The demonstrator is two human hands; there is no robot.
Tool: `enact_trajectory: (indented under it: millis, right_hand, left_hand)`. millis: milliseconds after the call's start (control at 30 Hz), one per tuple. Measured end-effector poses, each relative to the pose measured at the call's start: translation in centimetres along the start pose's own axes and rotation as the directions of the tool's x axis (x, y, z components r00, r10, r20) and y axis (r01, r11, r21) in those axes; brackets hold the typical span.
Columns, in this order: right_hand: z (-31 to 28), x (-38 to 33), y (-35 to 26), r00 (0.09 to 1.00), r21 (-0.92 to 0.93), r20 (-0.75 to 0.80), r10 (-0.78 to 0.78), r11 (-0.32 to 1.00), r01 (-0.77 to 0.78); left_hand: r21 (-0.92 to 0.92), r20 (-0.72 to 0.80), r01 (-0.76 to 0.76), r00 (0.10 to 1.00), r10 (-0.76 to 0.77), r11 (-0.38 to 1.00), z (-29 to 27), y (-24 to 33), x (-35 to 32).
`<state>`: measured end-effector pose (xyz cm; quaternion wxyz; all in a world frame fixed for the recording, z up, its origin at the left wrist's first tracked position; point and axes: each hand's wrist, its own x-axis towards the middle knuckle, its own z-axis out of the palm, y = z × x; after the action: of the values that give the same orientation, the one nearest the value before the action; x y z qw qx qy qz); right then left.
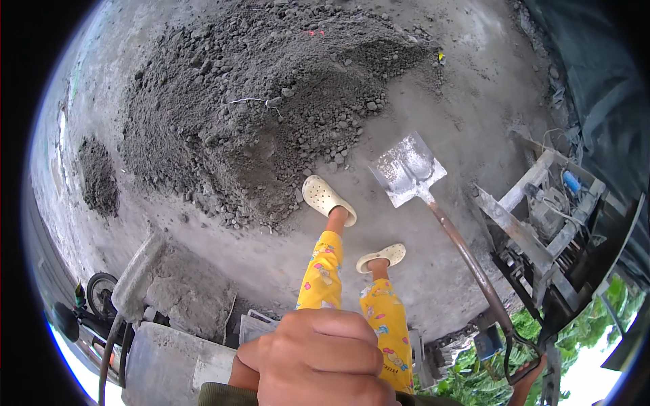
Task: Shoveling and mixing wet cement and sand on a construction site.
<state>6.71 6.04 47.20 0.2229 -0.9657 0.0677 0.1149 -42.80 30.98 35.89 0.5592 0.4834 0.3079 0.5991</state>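
Shovel [409, 169]: to the person's right; blade face up and pointed toward the heap, shaft slanting back to the D-shaped handle.
Right hand [529, 373]: fingers wrapped round the grip of that handle; no second hand on the shaft.
Left hand [325, 358]: fingers curled into a fist close to the camera, away from the shovel; whether anything is inside cannot be told.
Shovel control: one-handed hold at the far end; a loaded blade could roll or dip, judged from the missing second grip.
Footwear: perforated cream clogs [325, 197]; the forward one sits beside the blade and could be struck if the shovel swings inward.
Heap [203, 115]: loose grey grit and lumps; stones could roll underfoot near its edge.
Metal frame [521, 233]: near the shaft; a wide swing could knock it.
Obscured: the left hand's palm; part of the yellow trousers [321, 274], behind the fist.
Cut off: right forearm, at the lower edge.
Unclear: whether the blade touches the ground.
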Motion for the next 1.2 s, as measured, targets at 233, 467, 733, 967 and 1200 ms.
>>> enact_trajectory:
  millis: [233,467,733,967,1200]
  right_hand:
    - [0.9,-3.4,-1.0,0.998,0.041,-0.046,-0.045,0.998,0.047]
    - [-0.9,-2.0,2.4,0.996,0.057,-0.056,0.063,0.997,-0.06]
    - [-3.2,-0.4,10.8,0.989,0.152,-0.008,0.146,0.978,-0.143]
    - [-3.9,3.9,16.9,0.975,0.211,0.103,0.198,0.954,-0.216]
    - [-3.3,7.3,19.4,0.953,0.244,0.149,0.265,0.924,-0.295]
  left_hand:
    - [0.154,0.043,-0.213,0.977,0.209,0.965,-4.1,-2.8,0.5]
    - [0.255,0.294,0.055,0.947,-0.132,0.965,-4.9,-0.3,2.5]
    - [-0.286,0.693,0.543,0.687,-0.221,0.79,0.6,-1.6,-5.4]
    - [-0.476,0.841,0.739,0.541,0.003,0.477,10.9,0.6,-13.1]
    - [-0.524,0.588,0.739,0.674,-0.447,0.424,18.4,1.2,-18.2]
